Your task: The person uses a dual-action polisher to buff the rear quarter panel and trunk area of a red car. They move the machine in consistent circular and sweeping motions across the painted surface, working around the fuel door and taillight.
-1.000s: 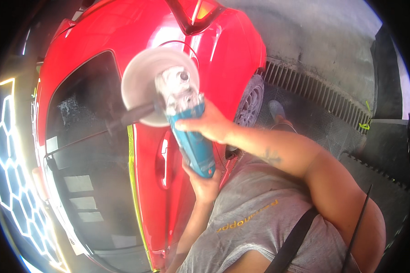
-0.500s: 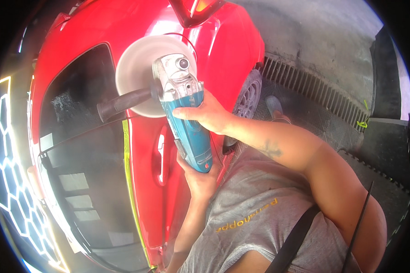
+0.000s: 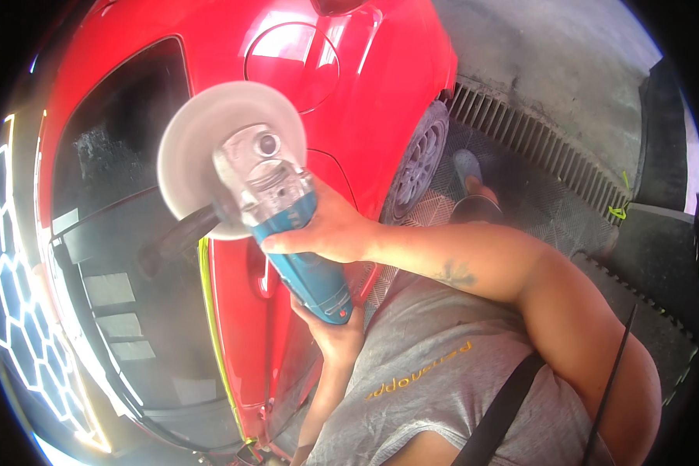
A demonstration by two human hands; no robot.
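A blue and silver rotary polisher [image 3: 312, 281] hangs slantwise in front of a red car [image 3: 396, 85]. My right hand [image 3: 335, 227] is wrapped round its body just behind the metal head, thumb across the top. At the rear end, my left hand [image 3: 338, 335] supports the blue housing from beneath, its fingers partly hidden. The round whitish pad [image 3: 180, 167] looks smeared, as if spinning. It overlaps the car's side near the dark window; whether it touches the paint I cannot tell. A dark side handle [image 3: 171, 247] sticks out to the left, held by neither hand.
Yellow-green tape [image 3: 211, 311] edges the dark glass. A round fuel flap [image 3: 291, 66] and a rear wheel [image 3: 418, 159] show on the car. A slotted floor drain [image 3: 536, 140] runs along the wall at right. Hexagonal lights [image 3: 23, 303] glow at far left.
The polisher has moved left and down with both hands still on it. Its pad now leaves the fuel flap uncovered. My view has shifted slightly over the car.
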